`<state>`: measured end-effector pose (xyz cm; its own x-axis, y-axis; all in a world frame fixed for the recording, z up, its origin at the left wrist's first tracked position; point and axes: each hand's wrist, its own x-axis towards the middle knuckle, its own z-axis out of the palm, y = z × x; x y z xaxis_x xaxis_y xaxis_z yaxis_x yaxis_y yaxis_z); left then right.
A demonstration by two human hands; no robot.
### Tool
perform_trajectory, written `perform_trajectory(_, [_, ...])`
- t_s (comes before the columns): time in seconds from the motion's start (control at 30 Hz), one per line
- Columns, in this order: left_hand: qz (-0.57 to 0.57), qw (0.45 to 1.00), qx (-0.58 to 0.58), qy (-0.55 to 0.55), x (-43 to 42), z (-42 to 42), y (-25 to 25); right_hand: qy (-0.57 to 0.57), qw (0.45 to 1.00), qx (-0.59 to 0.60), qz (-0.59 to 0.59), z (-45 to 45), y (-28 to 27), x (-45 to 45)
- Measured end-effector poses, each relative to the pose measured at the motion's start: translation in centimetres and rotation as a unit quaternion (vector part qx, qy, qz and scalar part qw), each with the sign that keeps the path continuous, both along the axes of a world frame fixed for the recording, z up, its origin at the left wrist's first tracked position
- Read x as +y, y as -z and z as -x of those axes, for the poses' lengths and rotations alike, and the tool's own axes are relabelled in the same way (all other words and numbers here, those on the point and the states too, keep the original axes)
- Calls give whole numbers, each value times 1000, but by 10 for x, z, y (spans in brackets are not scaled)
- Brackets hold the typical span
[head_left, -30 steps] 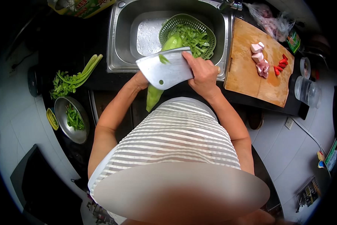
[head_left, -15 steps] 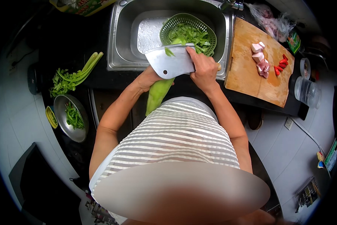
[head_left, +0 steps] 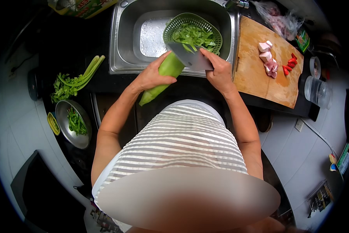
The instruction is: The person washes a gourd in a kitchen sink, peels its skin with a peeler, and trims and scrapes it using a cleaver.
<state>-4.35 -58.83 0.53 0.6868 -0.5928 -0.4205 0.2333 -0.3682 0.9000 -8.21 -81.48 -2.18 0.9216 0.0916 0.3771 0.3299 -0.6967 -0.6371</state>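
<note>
My left hand (head_left: 153, 73) is wrapped round a long light-green vegetable (head_left: 170, 66), which slants from the sink's front edge down towards my body. My right hand (head_left: 220, 72) grips a cleaver (head_left: 192, 59), its handle hidden in the fingers. The blade is tilted, close to the vegetable's upper end; whether they touch I cannot tell. Just beyond the blade, green slices (head_left: 194, 35) lie in a green colander (head_left: 215, 29) inside the metal sink (head_left: 115, 46).
Right of the sink, a wooden board (head_left: 252, 83) bears meat pieces (head_left: 265, 56) and red peppers (head_left: 287, 69). Clear containers (head_left: 318, 92) stand beyond it. On the left are celery (head_left: 81, 79) and a metal bowl (head_left: 67, 134) with cut greens. Bagged meat (head_left: 279, 21) lies at back right.
The cleaver has turned and tilted off the top of the vegetable, uncovering my left hand. The vegetable's lower end has swung left, and the scrap on the blade is no longer seen there.
</note>
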Motion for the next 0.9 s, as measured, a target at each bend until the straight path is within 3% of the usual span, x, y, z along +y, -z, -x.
perform_trajectory(0.1, [-1, 998, -58, 16, 2, -2, 8, 7, 998, 26, -49, 2, 9, -8])
perform_trajectory(0.2, [-3, 998, -54, 33, 1, -5, 12, 73, 970, 230, 1, 9, 23, -26])
perform_trajectory(0.27, [54, 993, -79, 74, -1, -6, 9, 93, 964, 248, -9, 18, 46, -42])
perform_trajectory(0.37, [52, 993, -90, 50, 4, -15, 23, 122, 952, 275, -53, 21, 29, -42])
perform_trajectory(0.4, [49, 993, -93, 53, 7, -18, 27, 133, 955, 248, -96, 21, 16, -36])
perform_trajectory(0.43, [118, 992, 29, 43, 10, -19, 31, 144, 954, 221, -139, 22, 6, -28])
perform_trajectory(0.47, [184, 971, 150, 32, 12, -20, 34, 132, 968, 172, -130, 23, 1, -20])
perform_trajectory(0.5, [180, 972, 149, 34, 13, -19, 37, 111, 988, 58, -93, 20, -8, -10])
perform_trajectory(0.57, [326, 868, 368, -71, 11, -15, 36, 64, 998, -19, 1, 18, -27, 8])
perform_trajectory(0.67, [454, 812, 338, -143, -9, -9, 35, 3, 998, -46, 39, 11, -45, 26])
perform_trajectory(0.9, [437, 808, 376, -124, 5, -9, 42, 12, 996, -74, 46, 0, -33, 37])
